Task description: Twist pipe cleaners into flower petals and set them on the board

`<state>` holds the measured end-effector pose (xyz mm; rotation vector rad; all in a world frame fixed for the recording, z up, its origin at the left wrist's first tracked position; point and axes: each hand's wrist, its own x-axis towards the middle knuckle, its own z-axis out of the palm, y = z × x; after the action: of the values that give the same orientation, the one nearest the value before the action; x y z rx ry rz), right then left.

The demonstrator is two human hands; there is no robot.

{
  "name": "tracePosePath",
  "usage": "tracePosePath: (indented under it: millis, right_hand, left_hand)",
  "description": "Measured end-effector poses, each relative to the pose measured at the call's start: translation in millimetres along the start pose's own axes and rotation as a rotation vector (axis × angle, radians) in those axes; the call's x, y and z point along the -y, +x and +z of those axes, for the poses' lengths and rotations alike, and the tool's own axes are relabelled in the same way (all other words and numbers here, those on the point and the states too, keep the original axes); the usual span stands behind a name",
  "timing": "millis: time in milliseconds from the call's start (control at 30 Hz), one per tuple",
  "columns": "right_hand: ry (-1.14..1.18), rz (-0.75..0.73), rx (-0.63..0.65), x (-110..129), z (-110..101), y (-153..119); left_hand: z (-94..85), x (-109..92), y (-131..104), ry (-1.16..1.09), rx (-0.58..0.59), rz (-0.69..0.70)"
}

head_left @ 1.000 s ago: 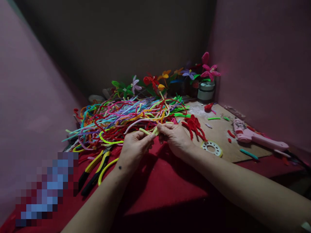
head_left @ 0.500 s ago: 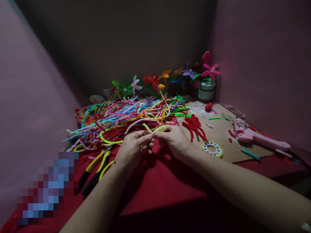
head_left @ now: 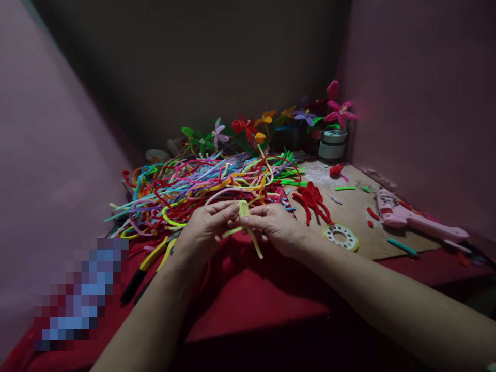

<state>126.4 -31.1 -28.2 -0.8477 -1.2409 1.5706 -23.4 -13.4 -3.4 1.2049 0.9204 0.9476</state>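
Between my hands is a pale yellow pipe cleaner, folded into a narrow petal-like loop that points up, with two loose ends hanging below. My left hand is closed, thumb and fingers pinching the loop's left side. From the right, my right hand pinches its base between thumb and forefinger. Behind the hands spreads a large heap of many-coloured pipe cleaners. Pliers with yellow and black handles lie left of my left hand, partly hidden by the forearm.
Right of my hands a cardboard sheet bears a red pipe-cleaner piece, a white ring-shaped spool and a pink glue gun. Pipe-cleaner flowers and a lidded jar stand at the back. Red cloth covers the table.
The yellow loop has turned from lying sideways to pointing up, and its ends now hang downward. Both hands have shifted their pinch around it.
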Motion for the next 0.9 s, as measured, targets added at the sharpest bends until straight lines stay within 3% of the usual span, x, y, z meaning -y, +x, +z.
tracePosePath:
  millis: [333, 567, 700, 767, 900]
  right_hand:
    - [-0.111, 0.062, 0.010, -3.9, -1.5, -2.4]
    - [-0.054, 0.021, -0.052, -10.8, -1.4, 0.9]
    - [-0.071, 0.000, -0.066, -8.5, 0.3, -0.9]
    - [-0.077, -0.001, -0.066, -7.1, 1.6, -2.1]
    - [-0.047, 0.017, -0.108, -9.1, 3.5, -1.9]
  left_hand:
    - [1.3, 0.3, -2.1, 0.070, 0.004, -0.024]
    - [20.8, 7.6, -4.9, -0.022, -0.292, 0.087]
    - [24.2, 8.1, -5.3, -0.075, -0.302, 0.091]
    - [23.4, 8.1, -5.0, -0.026, -0.301, 0.129]
    - [22.3, 10.6, -3.9, 0.282, -0.402, 0.301]
